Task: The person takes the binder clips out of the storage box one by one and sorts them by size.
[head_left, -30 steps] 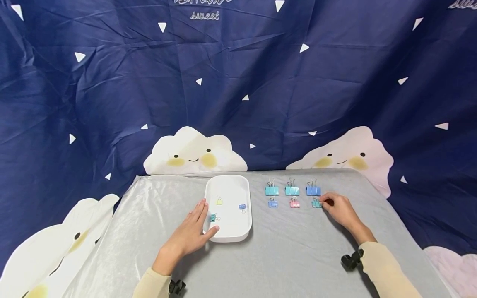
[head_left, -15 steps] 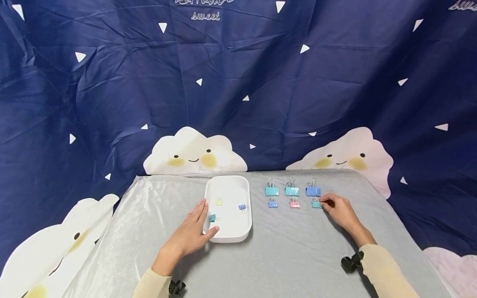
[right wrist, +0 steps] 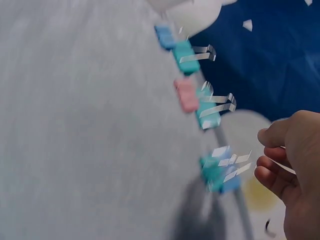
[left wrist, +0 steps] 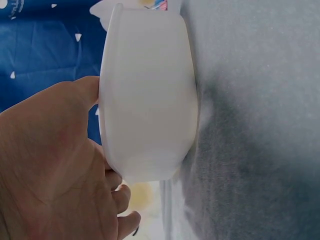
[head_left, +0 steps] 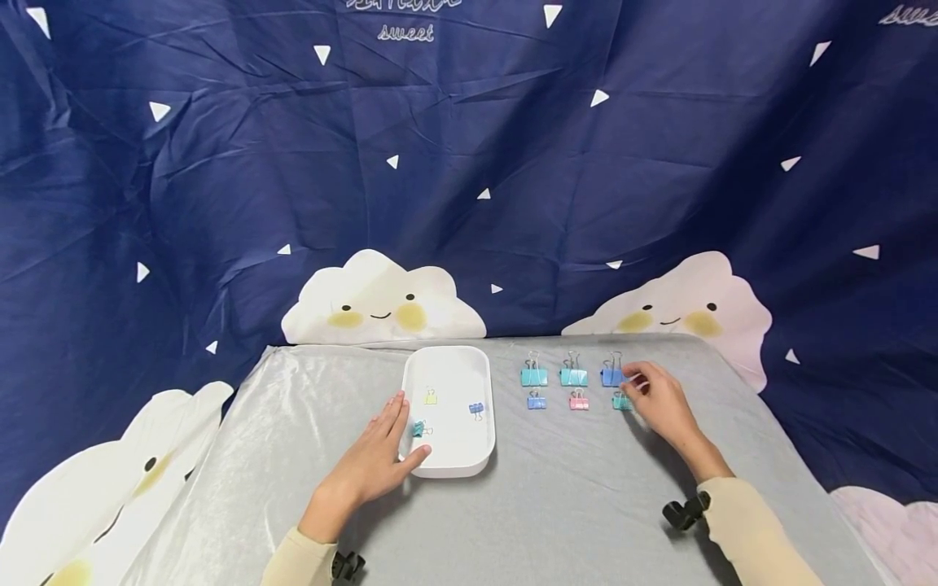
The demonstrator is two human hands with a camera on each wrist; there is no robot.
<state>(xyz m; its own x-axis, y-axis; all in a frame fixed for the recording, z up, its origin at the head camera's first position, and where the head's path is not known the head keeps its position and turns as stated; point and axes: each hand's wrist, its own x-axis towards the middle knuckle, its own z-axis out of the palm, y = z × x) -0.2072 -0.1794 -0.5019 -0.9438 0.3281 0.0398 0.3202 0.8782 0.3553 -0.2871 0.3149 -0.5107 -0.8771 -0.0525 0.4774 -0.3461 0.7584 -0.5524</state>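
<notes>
My left hand (head_left: 370, 456) rests along the left rim of a white tray (head_left: 454, 446), fingers extended and thumb over the front left corner; the left wrist view shows the tray's outer wall (left wrist: 147, 95). Inside lie a yellow binder clip (head_left: 431, 399), a blue one (head_left: 476, 408) and a teal one (head_left: 418, 429). My right hand (head_left: 663, 407) hovers at the right end of two rows of clips, fingers loosely bent, holding nothing. Nearest to it are a small teal binder clip (head_left: 620, 402) and, behind that, a large blue binder clip (head_left: 611, 377).
Two large teal clips (head_left: 534, 377) continue the back row leftward. In front of them are a small blue clip (head_left: 536, 403) and a small pink clip (head_left: 579, 404). Grey cloth (head_left: 557, 505) covers the table; a dark blue curtain (head_left: 469, 146) hangs behind.
My right hand has let go of the small teal binder clip and lifted slightly up and back from it. The left hand and the tray have stayed put.
</notes>
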